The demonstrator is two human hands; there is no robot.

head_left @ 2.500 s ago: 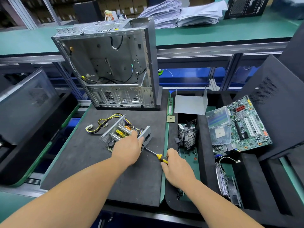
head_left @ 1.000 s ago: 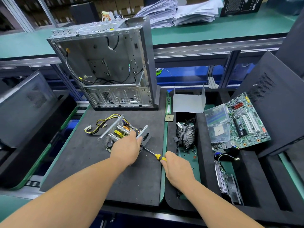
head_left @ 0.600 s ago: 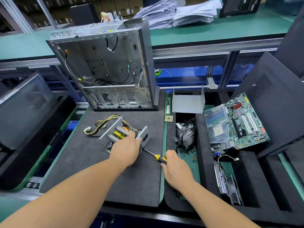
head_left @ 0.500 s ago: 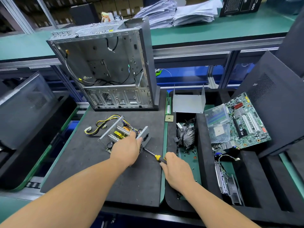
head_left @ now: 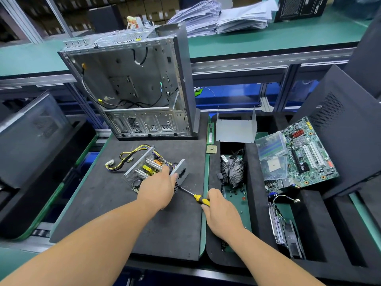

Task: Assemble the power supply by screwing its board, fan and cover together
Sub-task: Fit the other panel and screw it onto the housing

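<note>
Left hand: left hand grips the open grey metal power supply.
Right hand: right hand grasps the yellow-handled screwdriver, tip at the supply's side.
Surface: dark foam counter under both hands.
Room: green shelf beyond, stacked papers.

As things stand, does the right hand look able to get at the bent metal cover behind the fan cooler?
Probably yes, but not freely: the right hand grips the screwdriver. The metal cover stands uncovered beyond the fan cooler, nothing lying over it.
</note>
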